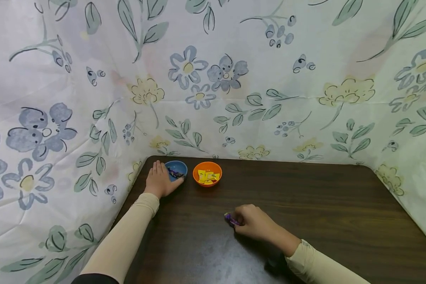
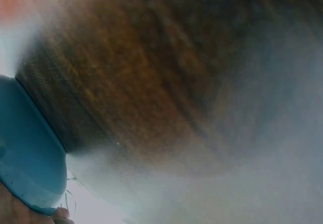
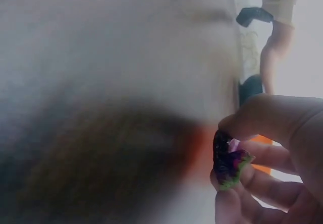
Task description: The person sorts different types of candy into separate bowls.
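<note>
At the table's far left corner my left hand (image 1: 160, 180) holds a small blue bowl (image 1: 183, 165), its fingers along the left side and its thumb across the near side. Dark purple wrapped candies (image 1: 175, 173) lie in that bowl. The left wrist view shows the bowl's outer wall (image 2: 30, 143) with fingers at its edge. Over the middle of the table, my right hand (image 1: 255, 221) pinches a wrapped candy (image 3: 228, 163) between thumb and fingers. Its wrapper is shiny purple with a green end.
Just right of the blue bowl stands an orange bowl (image 1: 207, 184) with several yellow wrapped candies (image 1: 208, 176). The dark wooden table (image 1: 323, 205) runs up to a floral cloth (image 1: 234, 130) at the back and sides. A dark object (image 1: 275, 265) lies below the right wrist.
</note>
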The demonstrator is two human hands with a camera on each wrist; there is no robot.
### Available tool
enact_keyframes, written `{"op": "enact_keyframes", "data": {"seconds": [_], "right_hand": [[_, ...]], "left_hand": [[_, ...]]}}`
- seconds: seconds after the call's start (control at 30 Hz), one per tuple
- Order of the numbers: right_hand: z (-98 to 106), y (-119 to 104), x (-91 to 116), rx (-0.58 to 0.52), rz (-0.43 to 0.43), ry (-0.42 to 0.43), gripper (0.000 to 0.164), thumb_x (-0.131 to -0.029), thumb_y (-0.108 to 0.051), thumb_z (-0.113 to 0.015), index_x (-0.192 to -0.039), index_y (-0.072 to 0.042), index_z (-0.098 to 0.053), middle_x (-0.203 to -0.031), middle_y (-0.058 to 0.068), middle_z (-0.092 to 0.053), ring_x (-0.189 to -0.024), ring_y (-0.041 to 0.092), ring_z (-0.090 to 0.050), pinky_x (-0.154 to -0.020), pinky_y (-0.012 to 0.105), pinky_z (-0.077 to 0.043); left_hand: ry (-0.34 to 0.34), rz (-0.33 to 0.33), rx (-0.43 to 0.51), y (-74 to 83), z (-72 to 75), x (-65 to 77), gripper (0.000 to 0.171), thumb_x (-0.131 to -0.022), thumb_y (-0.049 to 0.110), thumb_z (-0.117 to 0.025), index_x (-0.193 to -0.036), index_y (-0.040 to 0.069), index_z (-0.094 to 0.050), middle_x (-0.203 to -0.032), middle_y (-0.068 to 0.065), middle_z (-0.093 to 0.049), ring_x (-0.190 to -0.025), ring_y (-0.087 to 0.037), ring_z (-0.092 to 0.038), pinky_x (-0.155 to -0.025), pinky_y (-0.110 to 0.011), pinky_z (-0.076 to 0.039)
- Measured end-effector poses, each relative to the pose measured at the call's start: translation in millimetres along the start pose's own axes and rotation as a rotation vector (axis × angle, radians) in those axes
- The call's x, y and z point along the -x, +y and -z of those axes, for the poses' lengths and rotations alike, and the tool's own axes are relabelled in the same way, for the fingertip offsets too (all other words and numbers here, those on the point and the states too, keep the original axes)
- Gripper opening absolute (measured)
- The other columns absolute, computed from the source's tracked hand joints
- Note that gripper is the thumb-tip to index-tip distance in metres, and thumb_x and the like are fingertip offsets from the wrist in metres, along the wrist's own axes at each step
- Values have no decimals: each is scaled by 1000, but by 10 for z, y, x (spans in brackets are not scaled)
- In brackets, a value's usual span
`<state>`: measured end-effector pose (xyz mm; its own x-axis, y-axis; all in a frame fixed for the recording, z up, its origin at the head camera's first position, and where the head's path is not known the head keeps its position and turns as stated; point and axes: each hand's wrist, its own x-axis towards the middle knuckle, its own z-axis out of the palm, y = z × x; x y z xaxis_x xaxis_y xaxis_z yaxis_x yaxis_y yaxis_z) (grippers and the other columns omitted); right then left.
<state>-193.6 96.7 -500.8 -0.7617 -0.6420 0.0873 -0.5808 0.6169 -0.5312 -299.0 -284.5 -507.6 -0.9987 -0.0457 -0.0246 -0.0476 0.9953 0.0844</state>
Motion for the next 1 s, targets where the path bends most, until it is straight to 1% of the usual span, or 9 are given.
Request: {"op": "enact_keyframes", "data": {"seconds": [0.13, 0.33, 0.5, 0.6, 0.7, 0.87, 1.0], "right_hand": [[-9, 2, -96, -15, 17, 21, 13, -83, -6, -79, -87, -13, -69, -77, -3, -64, -64, 0, -49, -56, 20, -44], [-23, -42, -254, -55, 12, 39, 10, -85, -9, -79, -91, -13, -72, -81, -3, -68, -67, 4, -54, -59, 21, -49], [8, -138, -432, -61, 16, 72, 11, -87, -11, -79, -97, -13, -76, -86, -4, -70, -72, 7, -61, -64, 21, -53], [40, -214, -537, -95, 18, 87, 12, -88, -10, -80, -101, -11, -78, -90, -3, -72, -75, 9, -64, -67, 21, -56], [72, -292, -652, -124, 14, 107, 14, -90, -11, -81, -103, -9, -80, -92, 0, -73, -78, 9, -65, -69, 22, -57], [88, -392, -872, -127, 4, 152, 15, -90, -13, -82, -104, -10, -81, -92, -2, -73, -79, 9, -65, -73, 23, -58], [95, -475, -1043, -129, -2, 172, 16, -90, -16, -82, -105, -10, -82, -90, -2, -73, -77, 10, -63, -74, 24, -58]], "left_hand": [[-7, -1, 1, 0, 15, 16, 122, -95, 82, -44, -162, -16, -16, -171, -40, -11, -161, -53, -14, -133, -60, -17], [-9, -1, -11, -3, 14, 28, 123, -95, 83, -42, -162, -16, -16, -171, -40, -12, -161, -53, -14, -133, -60, -18], [-5, -1, -7, -9, 20, 28, 123, -95, 82, -43, -162, -17, -15, -171, -40, -12, -161, -53, -14, -133, -60, -17], [-8, 2, -5, -14, 15, 33, 123, -95, 82, -43, -162, -17, -15, -171, -40, -12, -161, -53, -14, -133, -60, -16], [-9, 4, -2, -19, 9, 31, 123, -95, 82, -43, -162, -17, -15, -171, -40, -11, -162, -53, -14, -133, -60, -16], [-6, 3, 7, -16, 10, 26, 122, -95, 81, -44, -163, -16, -15, -171, -39, -11, -162, -53, -13, -133, -60, -16], [-12, 3, 13, 1, 26, 35, 122, -95, 81, -45, -163, -17, -14, -171, -39, -10, -162, -53, -12, -133, -60, -15]]}}
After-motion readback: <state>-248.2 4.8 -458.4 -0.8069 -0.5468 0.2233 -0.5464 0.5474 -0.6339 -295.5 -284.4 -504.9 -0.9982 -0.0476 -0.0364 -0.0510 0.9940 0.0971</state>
